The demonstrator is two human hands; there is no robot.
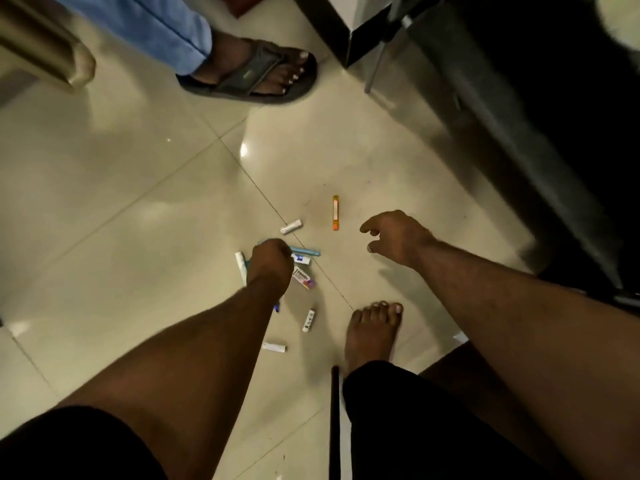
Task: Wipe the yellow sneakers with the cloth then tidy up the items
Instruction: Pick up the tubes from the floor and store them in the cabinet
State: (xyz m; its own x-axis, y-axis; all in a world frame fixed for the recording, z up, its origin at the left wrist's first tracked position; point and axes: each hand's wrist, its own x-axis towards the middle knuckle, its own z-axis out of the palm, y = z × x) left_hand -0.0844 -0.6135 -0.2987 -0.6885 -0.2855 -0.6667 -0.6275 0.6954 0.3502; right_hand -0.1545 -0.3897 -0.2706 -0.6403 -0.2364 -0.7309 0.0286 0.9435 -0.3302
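Several small items lie scattered on the beige tiled floor (138,202): an orange stick (335,213), a white tube (291,226), a light blue pen (306,251), a small labelled box (303,277) and two more white tubes (309,320) (274,347). My left hand (269,261) is down among them, fingers curled round a bunch of pens whose ends stick out on both sides. My right hand (394,239) hovers above the floor to the right of the orange stick, fingers loosely spread and holding nothing. No sneakers or cloth are in view.
My bare right foot (375,329) stands just right of the items. Another person's sandalled foot (256,72) is at the top. Dark furniture (519,133) runs along the right side, and a brass-coloured post (41,43) is at the top left.
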